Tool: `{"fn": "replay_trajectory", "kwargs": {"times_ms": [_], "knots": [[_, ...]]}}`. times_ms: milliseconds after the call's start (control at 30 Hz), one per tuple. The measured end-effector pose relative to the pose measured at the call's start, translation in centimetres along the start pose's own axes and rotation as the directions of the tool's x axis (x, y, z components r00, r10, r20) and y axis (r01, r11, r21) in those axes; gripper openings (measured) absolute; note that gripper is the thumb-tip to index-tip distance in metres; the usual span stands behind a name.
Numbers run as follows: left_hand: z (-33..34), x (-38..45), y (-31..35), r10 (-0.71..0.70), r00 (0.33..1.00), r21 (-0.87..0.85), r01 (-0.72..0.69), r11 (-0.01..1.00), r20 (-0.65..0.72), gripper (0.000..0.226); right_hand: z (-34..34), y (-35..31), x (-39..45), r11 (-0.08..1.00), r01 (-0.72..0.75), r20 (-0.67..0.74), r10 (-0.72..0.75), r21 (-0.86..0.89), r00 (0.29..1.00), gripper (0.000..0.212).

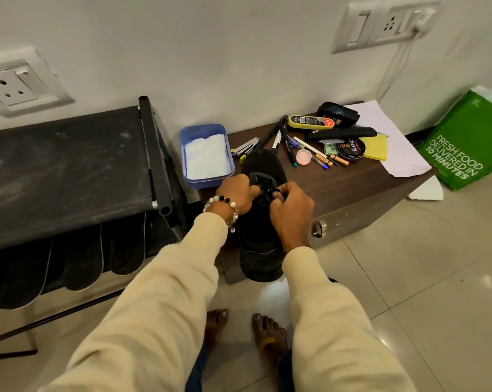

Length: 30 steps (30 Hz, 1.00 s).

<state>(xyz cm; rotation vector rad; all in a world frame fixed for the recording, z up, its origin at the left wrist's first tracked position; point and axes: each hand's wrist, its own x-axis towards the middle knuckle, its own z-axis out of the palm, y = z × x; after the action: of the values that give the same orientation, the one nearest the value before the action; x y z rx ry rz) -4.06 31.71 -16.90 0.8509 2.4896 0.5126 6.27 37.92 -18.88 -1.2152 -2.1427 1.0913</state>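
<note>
Domestic interior, a shoe-care corner of a home. A white painted wall (211,52) carries a household socket plate (15,86) and a switch plate (386,24); the floor (409,278) is glossy tile. A fabric-topped shoe rack (69,171) holds a row of dark footwear (83,264). Beside it a low wooden cabinet (352,193) bears a black shoe (263,244), a Cherry polish tin (351,148), a polish applicator (311,123), pens (307,145) and a stapler (246,147). A green food-delivery bag (462,145) leans on the wall; bare feet (267,332) stand on the tile.
</note>
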Motion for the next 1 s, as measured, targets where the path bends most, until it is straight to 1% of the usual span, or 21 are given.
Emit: {"fn": "replay_trajectory", "kwargs": {"times_ms": [67,133,167,233,333,400,433,467,533,600,667,733,800,867,933,1000], "knots": [[0.0,-0.2,0.0,-0.034,0.999,-0.114,0.038,0.993,0.034,0.038,0.0,0.0,0.0,1.000,-0.009,-0.002,0.009,0.011,1.000,0.013],[0.3,-0.1,0.0,-0.051,0.996,-0.257,0.069,0.964,0.074,0.037,-0.1,0.0,-0.1,1.000,-0.012,-0.010,0.012,0.028,1.000,0.013],[0.5,-0.1,0.0,-0.076,0.994,-0.349,0.097,0.932,0.075,0.037,-0.1,0.0,-0.1,0.999,-0.010,-0.010,0.011,0.032,1.000,0.013],[1.2,0.3,-0.2,-0.154,0.986,-0.534,0.166,0.829,0.067,0.036,-0.1,-0.1,-0.2,0.999,-0.013,-0.006,0.014,0.034,1.000,0.013],[2.0,0.4,-0.7,-0.226,0.971,-0.685,0.217,0.696,0.077,0.030,0.1,-0.1,-0.2,0.999,-0.010,-0.029,0.011,0.035,1.000,0.012],[1.9,0.2,-0.5,-0.241,0.968,-0.700,0.222,0.679,0.072,0.029,0.0,-0.2,-0.2,1.000,0.000,-0.022,0.000,0.022,1.000,0.012],[1.6,0.2,-0.5,-0.239,0.970,-0.674,0.207,0.709,0.047,0.032,0.0,-0.2,-0.2,1.000,0.006,-0.009,-0.006,0.015,1.000,0.013],[1.2,0.2,-0.5,-0.229,0.973,-0.621,0.192,0.760,0.020,0.035,-0.1,-0.2,-0.2,1.000,0.010,0.002,-0.010,0.012,1.000,0.014],[0.7,0.2,-0.5,-0.201,0.979,-0.482,0.163,0.861,-0.027,0.041,-0.1,-0.2,-0.2,1.000,0.017,0.014,-0.017,0.000,1.000,0.014],[0.2,0.2,-0.5,-0.152,0.988,-0.405,0.128,0.905,-0.028,0.044,-0.2,-0.3,-0.2,1.000,0.018,0.013,-0.018,-0.014,1.000,0.014],[0.0,-0.1,-0.3,-0.114,0.993,-0.348,0.099,0.932,-0.022,0.040,-0.3,-0.4,-0.2,1.000,0.014,0.014,-0.014,-0.021,1.000,0.015],[0.3,0.0,-0.3,-0.120,0.993,-0.368,0.105,0.924,-0.019,0.038,-0.3,-0.4,-0.3,1.000,0.017,0.004,-0.017,-0.023,1.000,0.016],[0.7,0.1,-0.1,-0.139,0.990,-0.410,0.115,0.905,-0.029,0.041,-0.1,-0.5,-0.4,1.000,0.018,-0.031,-0.019,-0.021,0.999,0.015],[1.4,0.2,0.1,-0.187,0.982,-0.452,0.149,0.879,-0.040,0.041,0.0,-0.5,-0.4,1.000,0.022,-0.053,-0.023,-0.023,0.998,0.014],[1.9,0.2,0.2,-0.243,0.969,-0.527,0.188,0.829,-0.036,0.034,0.0,-0.6,-0.6,0.999,0.022,-0.057,-0.023,-0.024,0.998,0.013],[2.3,0.3,0.1,-0.274,0.961,-0.623,0.199,0.756,-0.026,0.031,0.0,-0.6,-0.6,1.000,0.020,-0.054,-0.021,-0.018,0.998,0.013]]}}
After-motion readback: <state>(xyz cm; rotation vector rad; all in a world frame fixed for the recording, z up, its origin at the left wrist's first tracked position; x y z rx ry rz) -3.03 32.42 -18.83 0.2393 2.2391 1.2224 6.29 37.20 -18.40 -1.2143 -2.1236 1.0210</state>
